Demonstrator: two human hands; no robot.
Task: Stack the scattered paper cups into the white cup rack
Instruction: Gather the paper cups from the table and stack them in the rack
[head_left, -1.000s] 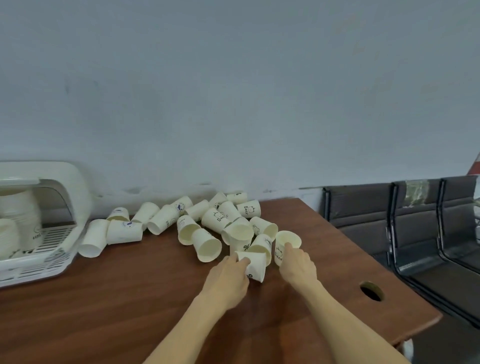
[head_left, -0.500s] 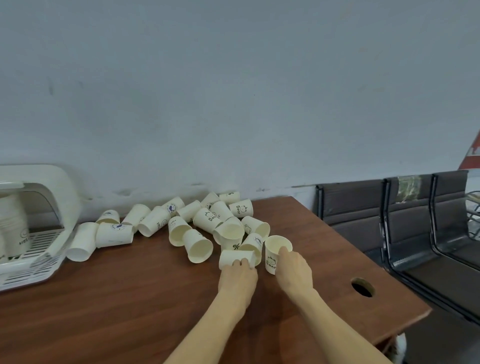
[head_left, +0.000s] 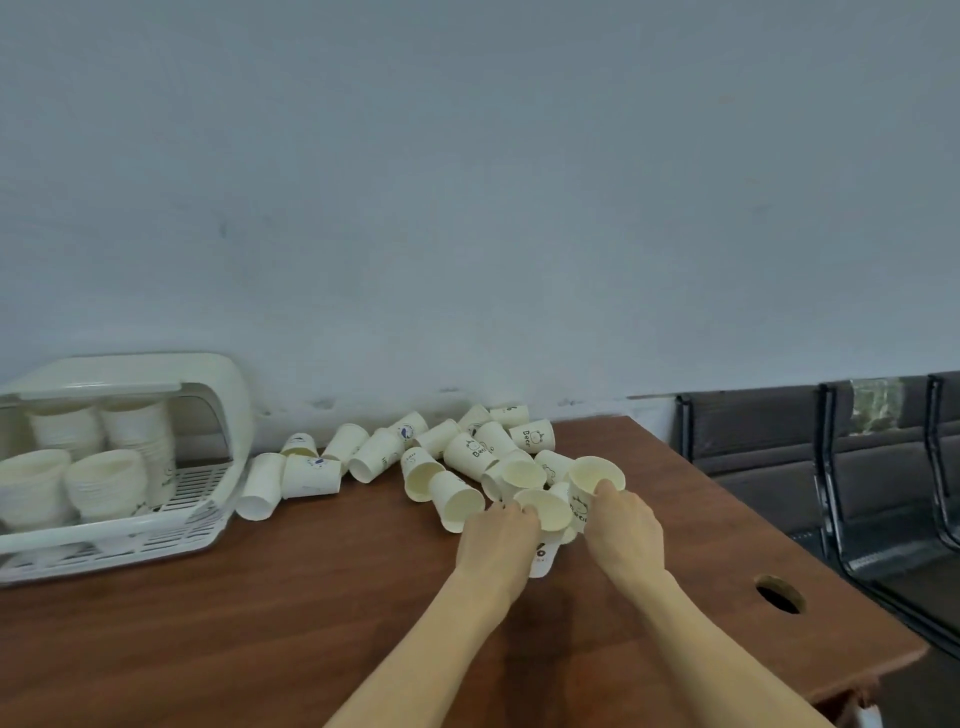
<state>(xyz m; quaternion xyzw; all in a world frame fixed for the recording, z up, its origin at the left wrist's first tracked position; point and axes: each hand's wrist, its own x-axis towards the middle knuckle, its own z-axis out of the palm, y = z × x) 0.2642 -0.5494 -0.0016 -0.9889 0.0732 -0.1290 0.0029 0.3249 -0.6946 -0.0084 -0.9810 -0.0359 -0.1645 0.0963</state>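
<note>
Several white paper cups (head_left: 470, 454) lie scattered on their sides along the back of the brown table (head_left: 260, 623). My left hand (head_left: 496, 540) grips one cup (head_left: 543, 512), tilted with its mouth up. My right hand (head_left: 621, 525) holds an upright cup (head_left: 589, 480) by its rim and side, just right of the other. The two held cups are close together. At the far left, the white cup rack (head_left: 171, 525) holds several stacks of cups under its open hood.
A round cable hole (head_left: 779, 600) is in the table near its right edge. Dark waiting-room chairs (head_left: 857, 467) stand past that edge. A grey wall runs behind the table.
Both hands have taken hold of their cups and raised them off the table. The view has shifted left, so more of the rack shows.
</note>
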